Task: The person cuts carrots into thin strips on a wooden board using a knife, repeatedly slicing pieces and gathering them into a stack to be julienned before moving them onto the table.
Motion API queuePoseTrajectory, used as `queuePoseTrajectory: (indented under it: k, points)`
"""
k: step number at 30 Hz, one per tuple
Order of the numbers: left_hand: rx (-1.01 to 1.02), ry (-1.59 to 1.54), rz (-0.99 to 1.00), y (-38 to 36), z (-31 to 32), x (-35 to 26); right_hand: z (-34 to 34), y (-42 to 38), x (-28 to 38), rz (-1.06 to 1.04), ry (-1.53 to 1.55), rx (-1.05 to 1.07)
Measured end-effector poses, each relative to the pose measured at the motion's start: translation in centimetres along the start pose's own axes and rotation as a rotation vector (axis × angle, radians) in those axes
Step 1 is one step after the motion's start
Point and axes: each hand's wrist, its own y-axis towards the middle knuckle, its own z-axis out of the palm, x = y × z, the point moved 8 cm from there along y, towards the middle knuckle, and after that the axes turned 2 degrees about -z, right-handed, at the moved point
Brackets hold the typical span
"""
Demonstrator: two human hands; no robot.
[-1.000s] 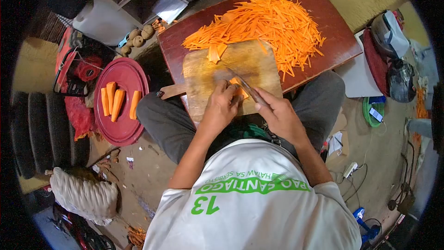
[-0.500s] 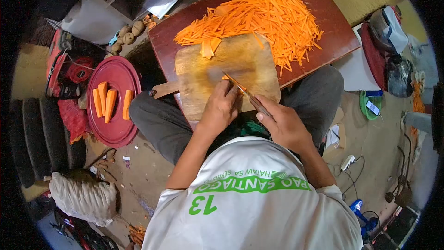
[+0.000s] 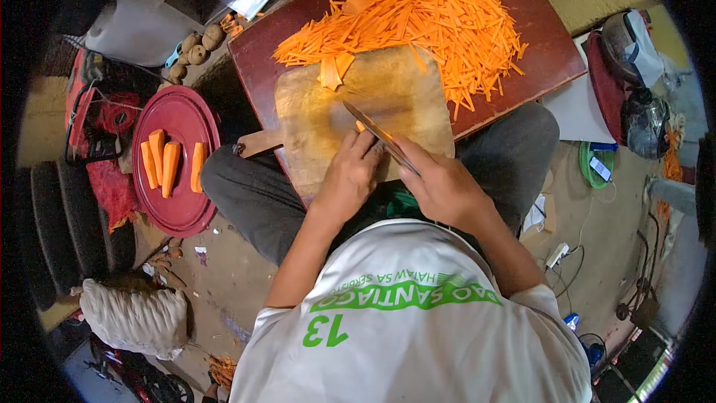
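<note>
A wooden chopping board lies in front of me on the red table. My right hand grips a knife, its blade slanting up and left over the board. Just left of the blade, my left hand curls its fingers on a carrot piece; only a small orange end shows past the fingertips. Flat carrot slices rest at the board's upper edge. Behind the board spreads a large heap of carrot strips.
On my left, a red round lid carries several peeled carrots. The board's handle juts toward my left knee. Brown round vegetables sit behind the lid. A green basket with a phone stands at right.
The knife blade has swung left and up, and now shows more of its flat side. My right hand has turned with it. My left hand stays at the carrot piece.
</note>
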Motion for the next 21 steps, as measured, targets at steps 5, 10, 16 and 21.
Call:
queuePoseTrajectory:
  k: [5, 10, 16, 21]
  points:
    - [-0.047, 0.033, -0.021, 0.4, -0.7, -0.1, -0.8, 0.6, 0.1, -0.029, 0.050, 0.006]
    - [-0.095, 0.022, -0.017, 0.3, -0.8, 0.0, -1.2, -3.2, 1.0, 0.056, -0.040, 0.062]
    - [-0.104, -0.010, 0.014, 0.7, -1.1, -0.2, 0.5, 1.0, -1.0, -0.007, -0.004, 0.020]
    - [-0.129, -0.002, -0.006, 0.5, -1.0, 0.2, -1.7, -1.8, 1.3, 0.025, 0.006, 0.033]
